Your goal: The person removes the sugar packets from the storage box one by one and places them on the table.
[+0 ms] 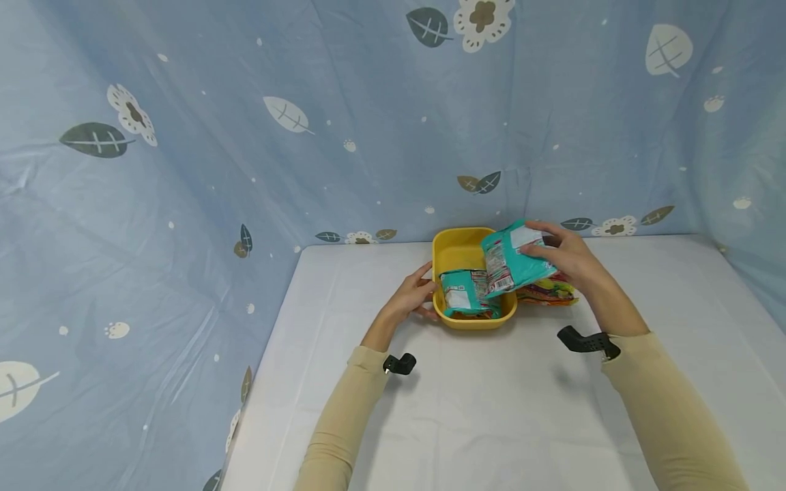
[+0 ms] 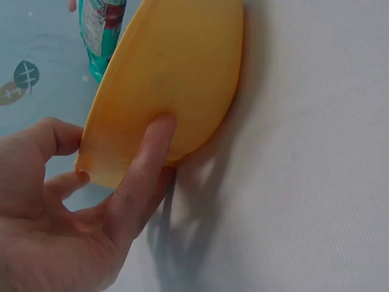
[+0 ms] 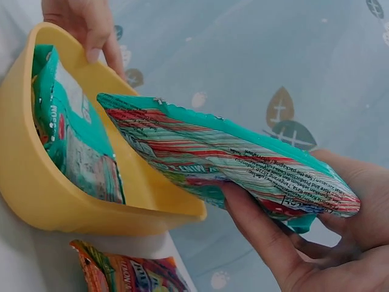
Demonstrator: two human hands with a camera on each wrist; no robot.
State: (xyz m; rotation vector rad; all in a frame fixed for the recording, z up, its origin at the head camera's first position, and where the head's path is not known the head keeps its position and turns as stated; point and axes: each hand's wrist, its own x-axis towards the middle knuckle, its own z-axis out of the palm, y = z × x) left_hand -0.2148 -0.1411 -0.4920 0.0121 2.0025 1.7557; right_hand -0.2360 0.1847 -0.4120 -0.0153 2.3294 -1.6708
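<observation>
My right hand [image 1: 568, 258] grips a teal snack packet [image 1: 516, 259] by its right side, holding it tilted over the right rim of a yellow tub [image 1: 457, 256]. In the right wrist view the packet [image 3: 243, 161] is seen edge-on, with striped printing, between thumb and fingers. Another teal packet [image 1: 463, 292] lies inside the near half of the tub. My left hand [image 1: 410, 294] touches the tub's left side. The left wrist view shows its fingers spread on the outer wall [image 2: 182, 67], with the thumb at the rim.
An orange and red packet [image 1: 549, 292] lies on the white table [image 1: 491, 409] just right of the tub, partly under the held packet. A blue patterned curtain [image 1: 381, 123] hangs close behind the tub and along the left side.
</observation>
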